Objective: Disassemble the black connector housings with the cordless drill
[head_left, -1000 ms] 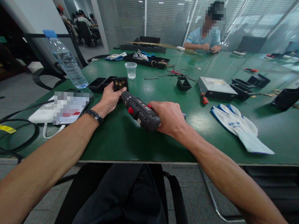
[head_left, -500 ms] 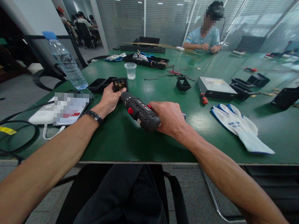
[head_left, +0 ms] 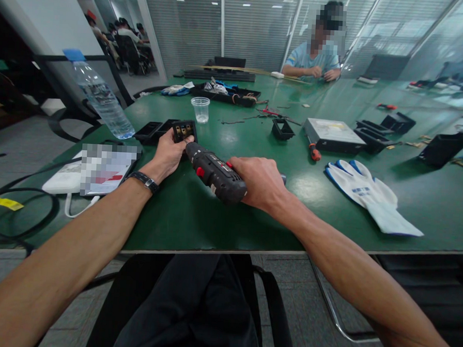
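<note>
My left hand [head_left: 169, 152] is closed around a small black box-shaped part [head_left: 184, 131] with brass-coloured metal pieces inside, its inner side facing me. My right hand [head_left: 259, 181] grips the handle of a black cordless drill [head_left: 218, 175] with red buttons, held sideways above the table. The drill's nose points left at the part and sits close against my left fingertips. Its bit tip is too small and hidden to make out. Black open housings [head_left: 156, 132] lie behind my left hand.
On the green table [head_left: 228, 230] are a water bottle [head_left: 103, 97], a clear cup [head_left: 200, 109], a phone [head_left: 109, 169], a small black housing [head_left: 282, 129], a metal-topped box [head_left: 334, 135], a red-handled screwdriver [head_left: 314, 152] and a white-blue glove [head_left: 370, 193]. A person [head_left: 315, 53] sits opposite.
The view has shifted very slightly, so everything sits a few pixels further left. Both hands keep their hold, with the drill still against the black part.
</note>
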Demonstrator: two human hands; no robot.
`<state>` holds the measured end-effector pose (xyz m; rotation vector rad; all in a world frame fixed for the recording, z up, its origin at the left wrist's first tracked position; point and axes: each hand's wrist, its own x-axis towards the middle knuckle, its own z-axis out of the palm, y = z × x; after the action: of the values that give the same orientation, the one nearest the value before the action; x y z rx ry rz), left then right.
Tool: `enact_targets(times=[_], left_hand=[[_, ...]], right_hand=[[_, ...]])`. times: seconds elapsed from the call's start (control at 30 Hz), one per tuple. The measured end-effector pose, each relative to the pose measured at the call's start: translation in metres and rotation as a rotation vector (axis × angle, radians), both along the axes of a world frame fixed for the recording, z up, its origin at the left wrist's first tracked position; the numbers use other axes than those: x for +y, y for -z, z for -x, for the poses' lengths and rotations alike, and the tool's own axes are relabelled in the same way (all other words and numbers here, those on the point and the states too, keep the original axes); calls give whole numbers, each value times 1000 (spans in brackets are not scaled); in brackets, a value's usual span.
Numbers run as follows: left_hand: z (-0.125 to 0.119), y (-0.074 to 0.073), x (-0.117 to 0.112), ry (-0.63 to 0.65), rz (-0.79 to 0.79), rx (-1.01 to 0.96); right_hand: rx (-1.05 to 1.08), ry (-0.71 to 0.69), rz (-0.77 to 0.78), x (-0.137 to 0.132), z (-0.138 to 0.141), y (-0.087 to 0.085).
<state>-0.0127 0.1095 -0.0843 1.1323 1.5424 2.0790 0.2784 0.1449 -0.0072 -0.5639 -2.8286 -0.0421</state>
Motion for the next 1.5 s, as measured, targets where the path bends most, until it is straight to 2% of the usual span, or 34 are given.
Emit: enact_targets(times=[1.5], left_hand=[[3,1,1,-19,22,8]], right_hand=[[-26,12,15,-2,-1,-3]])
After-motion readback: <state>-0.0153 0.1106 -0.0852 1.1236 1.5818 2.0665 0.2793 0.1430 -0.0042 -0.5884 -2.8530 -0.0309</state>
